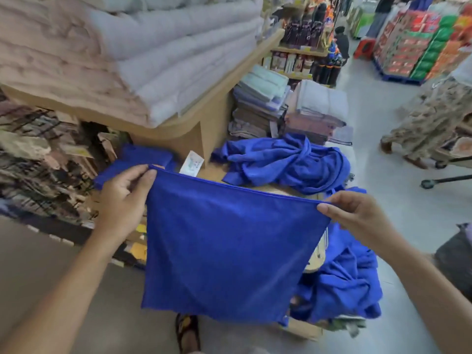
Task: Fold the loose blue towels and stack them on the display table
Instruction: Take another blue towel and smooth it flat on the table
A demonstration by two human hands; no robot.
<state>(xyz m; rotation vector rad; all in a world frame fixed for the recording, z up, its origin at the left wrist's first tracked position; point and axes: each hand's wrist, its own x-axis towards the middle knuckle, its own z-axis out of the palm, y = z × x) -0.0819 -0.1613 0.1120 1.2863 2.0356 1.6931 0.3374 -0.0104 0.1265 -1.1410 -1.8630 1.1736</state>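
A blue towel (224, 251) hangs flat in front of me, stretched by its top edge. My left hand (125, 195) pinches the top left corner and my right hand (357, 215) pinches the top right corner. Behind the left corner lies a folded blue towel (138, 159) on the wooden display table (212, 172). A crumpled heap of loose blue towels (286, 162) rests on the table's far side. More loose blue towels (344, 284) spill down at the lower right, partly hidden by the held one.
A raised wooden shelf (194, 116) with thick grey and beige towel stacks stands at the upper left. Folded pastel towels (293, 108) are piled behind the heap. A person in a patterned dress (434, 116) with a cart stands in the aisle at right. My foot (187, 333) shows below.
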